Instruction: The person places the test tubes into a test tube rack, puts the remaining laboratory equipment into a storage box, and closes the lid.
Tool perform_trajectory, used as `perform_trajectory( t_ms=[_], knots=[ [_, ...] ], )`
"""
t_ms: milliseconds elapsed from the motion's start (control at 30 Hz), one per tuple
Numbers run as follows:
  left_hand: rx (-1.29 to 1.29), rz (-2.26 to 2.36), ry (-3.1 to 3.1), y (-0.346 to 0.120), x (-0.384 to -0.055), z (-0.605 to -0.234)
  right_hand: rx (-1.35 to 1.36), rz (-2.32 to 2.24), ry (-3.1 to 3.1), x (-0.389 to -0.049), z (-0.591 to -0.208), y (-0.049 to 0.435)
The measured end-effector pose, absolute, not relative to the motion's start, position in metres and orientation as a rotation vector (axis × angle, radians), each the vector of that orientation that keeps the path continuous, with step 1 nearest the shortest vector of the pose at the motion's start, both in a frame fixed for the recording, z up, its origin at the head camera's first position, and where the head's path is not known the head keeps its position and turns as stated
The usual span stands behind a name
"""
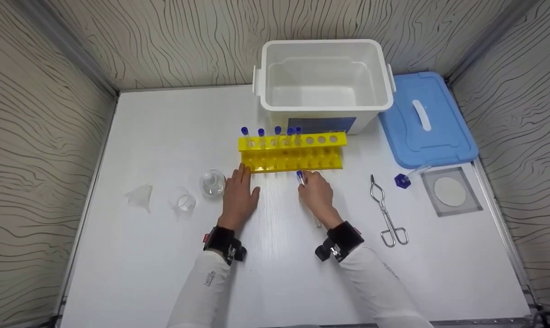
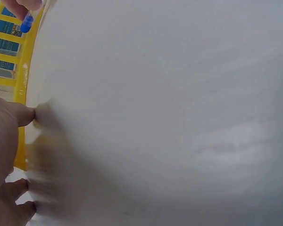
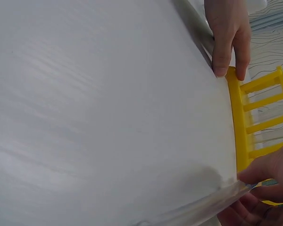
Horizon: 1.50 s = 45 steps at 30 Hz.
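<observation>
A yellow test tube rack (image 1: 293,160) stands before the white bin, with several blue-capped test tubes (image 1: 261,132) in its left holes. My left hand (image 1: 239,198) lies at the rack's front left corner, its straight fingertips touching the base and its thumb spread away. Just in front of the rack, my right hand (image 1: 318,193) pinches another test tube (image 3: 198,209) near its blue cap (image 1: 299,173). The clear tube runs back under the palm, its rounded end pointing toward me. My palm hides the tube's middle in the head view.
A white bin (image 1: 327,109) and its blue lid (image 1: 432,136) are behind. To the left are a glass bottle (image 1: 212,183), a small beaker (image 1: 182,200) and a funnel (image 1: 140,197). Rightward lie metal tongs (image 1: 386,216), a blue-based glass piece (image 1: 403,181) and a square pad (image 1: 452,191).
</observation>
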<state>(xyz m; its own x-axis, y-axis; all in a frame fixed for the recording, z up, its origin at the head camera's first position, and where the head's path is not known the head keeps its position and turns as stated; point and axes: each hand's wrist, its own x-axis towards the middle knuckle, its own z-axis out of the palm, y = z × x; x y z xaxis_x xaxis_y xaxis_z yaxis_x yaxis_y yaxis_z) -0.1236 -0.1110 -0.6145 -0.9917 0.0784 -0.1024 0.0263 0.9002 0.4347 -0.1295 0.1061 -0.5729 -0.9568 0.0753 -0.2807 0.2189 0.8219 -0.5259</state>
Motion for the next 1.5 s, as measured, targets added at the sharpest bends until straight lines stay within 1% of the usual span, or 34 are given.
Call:
perform_trajectory(
  t_ms=[367, 700, 1000, 1500],
  knots=[
    [0.092, 0.671, 2.962, -0.111, -0.123, -0.613, 0.264, -1.15, 2.726, -0.128, -0.554, 0.117],
    [0.099, 0.663, 2.97, -0.112, -0.123, -0.616, 0.311, -1.423, 2.686, -0.134, -0.539, 0.127],
    [0.091, 0.656, 2.964, -0.111, -0.123, -0.615, 0.209, -1.62, 2.704, -0.14, -0.526, 0.133],
    [0.071, 0.675, 2.951, -0.111, -0.123, -0.614, -0.029, -1.864, 2.785, -0.155, -0.49, 0.141]
  ],
)
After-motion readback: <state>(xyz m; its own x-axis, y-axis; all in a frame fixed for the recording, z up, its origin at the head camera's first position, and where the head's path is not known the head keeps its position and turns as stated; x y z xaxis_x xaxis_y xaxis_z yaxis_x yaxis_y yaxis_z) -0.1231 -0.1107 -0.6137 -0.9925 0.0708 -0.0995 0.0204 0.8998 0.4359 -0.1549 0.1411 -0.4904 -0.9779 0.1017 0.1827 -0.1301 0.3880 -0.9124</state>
